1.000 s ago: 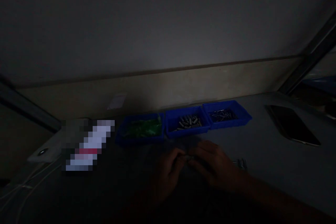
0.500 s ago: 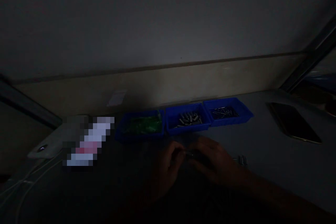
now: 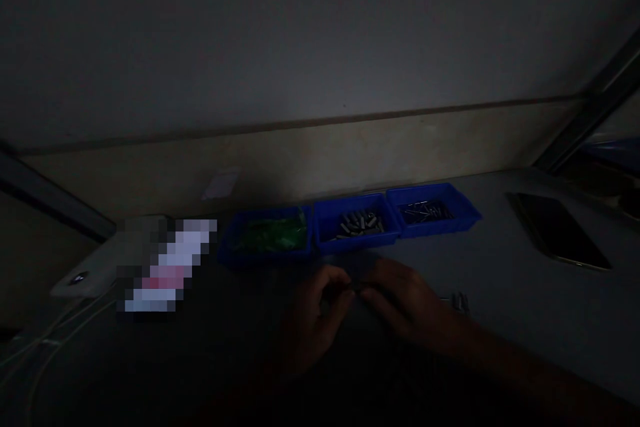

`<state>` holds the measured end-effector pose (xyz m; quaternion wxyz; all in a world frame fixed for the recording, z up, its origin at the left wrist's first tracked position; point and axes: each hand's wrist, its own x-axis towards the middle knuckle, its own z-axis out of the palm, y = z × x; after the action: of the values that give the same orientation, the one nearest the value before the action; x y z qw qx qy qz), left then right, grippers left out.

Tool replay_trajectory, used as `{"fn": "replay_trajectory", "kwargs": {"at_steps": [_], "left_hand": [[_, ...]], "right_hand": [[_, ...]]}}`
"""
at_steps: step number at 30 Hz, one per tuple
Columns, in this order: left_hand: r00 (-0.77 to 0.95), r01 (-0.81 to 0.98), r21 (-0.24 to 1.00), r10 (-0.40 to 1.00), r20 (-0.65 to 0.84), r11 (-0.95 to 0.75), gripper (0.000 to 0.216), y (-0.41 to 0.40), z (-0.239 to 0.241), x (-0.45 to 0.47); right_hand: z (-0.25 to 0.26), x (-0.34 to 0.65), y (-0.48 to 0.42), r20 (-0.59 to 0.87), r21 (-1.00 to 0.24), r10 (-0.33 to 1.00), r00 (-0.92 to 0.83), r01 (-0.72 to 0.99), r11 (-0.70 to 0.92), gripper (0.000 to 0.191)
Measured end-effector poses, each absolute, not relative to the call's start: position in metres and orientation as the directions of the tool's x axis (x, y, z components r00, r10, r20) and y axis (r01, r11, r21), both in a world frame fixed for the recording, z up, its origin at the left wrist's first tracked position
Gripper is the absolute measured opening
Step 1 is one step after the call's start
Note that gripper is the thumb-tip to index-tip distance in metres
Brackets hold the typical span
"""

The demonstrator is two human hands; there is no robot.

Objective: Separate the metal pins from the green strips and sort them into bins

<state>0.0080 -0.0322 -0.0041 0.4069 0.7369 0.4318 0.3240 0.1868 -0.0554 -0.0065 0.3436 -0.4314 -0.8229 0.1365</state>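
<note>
In the dim light, my left hand [image 3: 325,303] is closed in a pinch, thumb against fingertips. My right hand [image 3: 403,293] pinches just beside it, the fingertips of both nearly touching. Whatever small piece sits between them is too dark to make out. Just beyond the hands is a blue bin [image 3: 325,242] with short metal cylinders [image 3: 361,222] in it. To its right, another blue bin [image 3: 435,229] holds thin metal pins [image 3: 425,212]. A third blue bin [image 3: 265,256] on the left contains green plastic pieces [image 3: 275,233]. Some small metal parts [image 3: 459,302] lie by my right wrist.
A dark phone-like slab [image 3: 563,230] lies at the right of the grey table [image 3: 540,320]. On the left are a white device [image 3: 90,273], a blurred-out bright item [image 3: 173,267] and pale cables [image 3: 50,353]. A wall [image 3: 320,153] closes off the back.
The fingertips of my right hand have come closer to those of my left. A small shiny bit seen between them before is now mostly hidden. The view has shifted slightly.
</note>
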Motion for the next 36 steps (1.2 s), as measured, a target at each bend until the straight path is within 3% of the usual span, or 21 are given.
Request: {"fn": "replay_trajectory", "kwargs": {"at_steps": [4,11,15,20,26,36], "left_hand": [[0.413,0.397,0.878,0.906,0.091,-0.269,0.019,-0.031,-0.004,0.007],[0.438,0.422,0.870,0.898,0.049,-0.253,0.022,-0.033,-0.008,0.008],[0.630,0.446,0.773,0.772,0.087,-0.451,0.019,-0.040,-0.006,0.006],[0.816,0.400,0.640,0.572,0.077,-0.656,0.038,-0.047,0.000,0.004],[0.790,0.463,0.623,0.612,0.033,-0.631,0.019,-0.046,-0.001,0.008],[0.820,0.393,0.671,0.569,0.053,-0.629,0.019,-0.045,0.004,0.004]], "right_hand": [[-0.006,0.186,-0.058,0.455,-0.517,0.799,-0.393,0.614,0.596,0.018],[-0.005,0.193,-0.052,0.519,-0.405,0.750,-0.411,0.654,0.638,0.015],[-0.005,0.220,-0.033,0.637,-0.342,0.751,-0.174,0.809,0.478,0.019],[-0.010,0.241,-0.018,0.689,-0.306,0.725,-0.003,0.905,0.295,0.020],[-0.014,0.235,-0.018,0.663,-0.342,0.749,0.014,0.896,0.285,0.022],[-0.017,0.238,-0.017,0.660,-0.314,0.751,-0.030,0.897,0.312,0.025]]}}
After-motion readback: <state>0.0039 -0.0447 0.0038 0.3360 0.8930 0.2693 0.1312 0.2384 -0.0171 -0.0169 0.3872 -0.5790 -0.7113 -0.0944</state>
